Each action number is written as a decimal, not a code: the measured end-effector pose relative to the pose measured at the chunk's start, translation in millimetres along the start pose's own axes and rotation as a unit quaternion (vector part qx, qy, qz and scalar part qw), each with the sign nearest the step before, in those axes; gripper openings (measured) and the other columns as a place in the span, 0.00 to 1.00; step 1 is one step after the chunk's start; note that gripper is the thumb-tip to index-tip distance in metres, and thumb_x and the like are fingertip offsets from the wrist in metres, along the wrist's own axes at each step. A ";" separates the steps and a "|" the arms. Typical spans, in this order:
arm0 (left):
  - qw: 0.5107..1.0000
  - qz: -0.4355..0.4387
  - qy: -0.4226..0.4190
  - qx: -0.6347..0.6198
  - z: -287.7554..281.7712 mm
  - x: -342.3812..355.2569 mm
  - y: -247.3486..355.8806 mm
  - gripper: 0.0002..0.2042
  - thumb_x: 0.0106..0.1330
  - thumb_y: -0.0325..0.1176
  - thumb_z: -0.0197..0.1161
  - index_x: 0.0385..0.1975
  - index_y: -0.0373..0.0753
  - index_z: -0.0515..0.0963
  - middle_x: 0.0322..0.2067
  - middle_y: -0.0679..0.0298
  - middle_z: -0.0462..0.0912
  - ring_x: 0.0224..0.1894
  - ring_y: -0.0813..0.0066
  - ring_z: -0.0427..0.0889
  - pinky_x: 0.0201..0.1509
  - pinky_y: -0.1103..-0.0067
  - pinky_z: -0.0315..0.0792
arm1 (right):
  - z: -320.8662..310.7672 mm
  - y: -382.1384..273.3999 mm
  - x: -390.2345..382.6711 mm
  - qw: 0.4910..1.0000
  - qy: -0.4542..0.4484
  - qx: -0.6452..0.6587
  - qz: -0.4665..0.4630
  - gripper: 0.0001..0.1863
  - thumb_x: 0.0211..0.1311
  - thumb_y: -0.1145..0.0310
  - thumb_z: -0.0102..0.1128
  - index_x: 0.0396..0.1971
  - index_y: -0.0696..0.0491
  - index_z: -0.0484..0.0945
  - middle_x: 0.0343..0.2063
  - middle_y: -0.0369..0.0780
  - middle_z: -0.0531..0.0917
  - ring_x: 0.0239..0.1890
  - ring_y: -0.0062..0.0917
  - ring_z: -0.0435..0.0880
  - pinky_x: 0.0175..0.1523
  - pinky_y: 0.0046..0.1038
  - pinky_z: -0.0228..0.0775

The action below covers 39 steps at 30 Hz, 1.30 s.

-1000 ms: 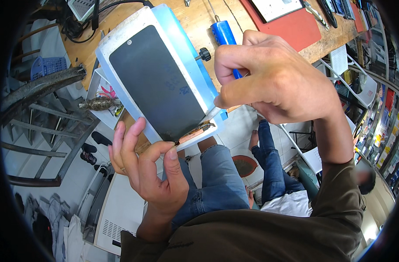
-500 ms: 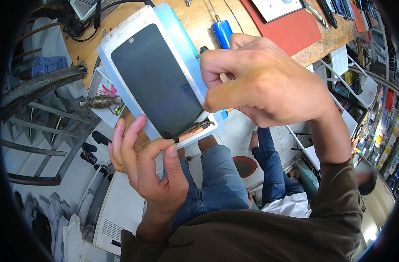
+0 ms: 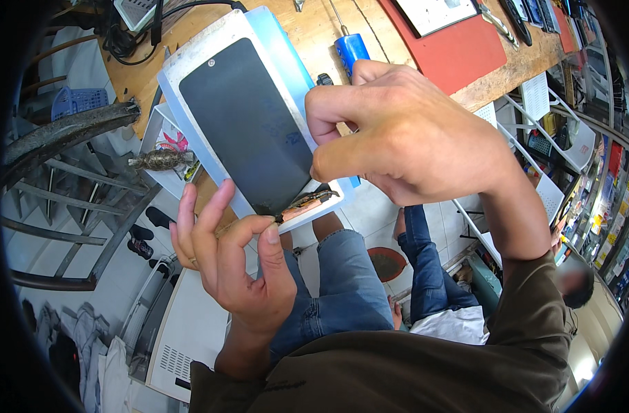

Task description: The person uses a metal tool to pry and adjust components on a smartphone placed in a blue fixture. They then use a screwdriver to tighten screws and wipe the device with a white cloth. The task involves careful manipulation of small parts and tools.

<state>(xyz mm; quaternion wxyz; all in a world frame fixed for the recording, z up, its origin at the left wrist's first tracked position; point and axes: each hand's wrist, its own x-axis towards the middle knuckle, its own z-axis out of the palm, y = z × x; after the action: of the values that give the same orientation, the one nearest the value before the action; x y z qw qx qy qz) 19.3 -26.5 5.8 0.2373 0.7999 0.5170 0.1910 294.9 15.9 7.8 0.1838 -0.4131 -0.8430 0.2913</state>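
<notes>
Right hand moved left; wooden bench, tiled floor.

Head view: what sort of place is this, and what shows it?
Perhaps a small repair workshop, judging by the white-and-blue boxy device, the blue-handled tool with a thin metal shaft and the worn brown wooden bench.
</notes>
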 end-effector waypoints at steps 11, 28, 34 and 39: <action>1.000 0.003 0.004 0.029 -0.1 -0.9 1.9 0.08 0.78 0.37 0.64 0.38 0.41 0.85 0.62 0.52 0.85 0.77 0.39 0.67 0.83 0.50 0.37 | 4.3 -2.2 5.3 1.000 0.023 -0.003 -0.017 0.11 0.43 0.72 0.68 0.31 0.47 0.84 0.33 0.33 0.74 0.27 0.33 0.73 0.37 0.35 0.64; 1.000 0.009 -0.012 0.023 -4.3 -1.2 4.5 0.07 0.77 0.37 0.64 0.38 0.42 0.84 0.64 0.50 0.84 0.77 0.37 0.67 0.83 0.48 0.35 | 7.8 -5.9 11.2 0.999 0.024 0.024 -0.025 0.12 0.39 0.70 0.69 0.29 0.48 0.83 0.33 0.32 0.74 0.26 0.31 0.72 0.38 0.34 0.64; 0.999 0.009 -0.015 0.029 -5.8 -0.2 4.4 0.07 0.77 0.36 0.64 0.38 0.41 0.83 0.64 0.50 0.84 0.77 0.37 0.66 0.83 0.47 0.36 | 2.3 -4.2 9.0 1.000 0.010 0.017 -0.023 0.13 0.38 0.71 0.70 0.30 0.47 0.83 0.34 0.32 0.74 0.27 0.33 0.73 0.39 0.35 0.64; 0.999 0.011 -0.013 0.034 -5.4 0.1 4.2 0.07 0.77 0.36 0.64 0.38 0.41 0.83 0.63 0.50 0.84 0.77 0.36 0.66 0.82 0.46 0.36 | -3.4 -2.7 4.9 1.000 -0.004 0.007 -0.015 0.14 0.39 0.73 0.70 0.31 0.46 0.84 0.35 0.32 0.75 0.29 0.33 0.73 0.39 0.36 0.64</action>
<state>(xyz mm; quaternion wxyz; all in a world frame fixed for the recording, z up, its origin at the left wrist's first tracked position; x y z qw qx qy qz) 19.5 -27.0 12.6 0.2146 0.8154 0.5114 0.1655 292.4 19.7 12.4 0.1877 -0.3976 -0.8481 0.2955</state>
